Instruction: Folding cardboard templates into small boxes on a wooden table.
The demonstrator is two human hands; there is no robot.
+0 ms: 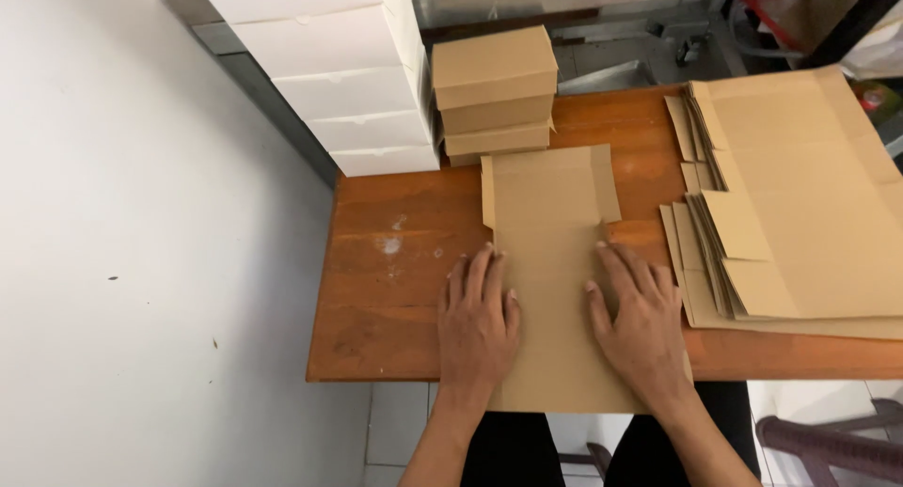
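Observation:
A flat brown cardboard box blank (550, 233) lies on the wooden table (395, 290), its near end hanging over the table's front edge. My left hand (478, 322) presses palm down on the blank's left side, fingers spread. On the right side rests my right hand (640, 322), also flat with its fingers apart. Neither hand grips anything; both only press on the cardboard.
A thick stack of flat brown blanks (800, 205) covers the table's right side. Two folded brown boxes (496, 92) are stacked at the back, beside a tall pile of white boxes (348, 73). A white wall stands on the left.

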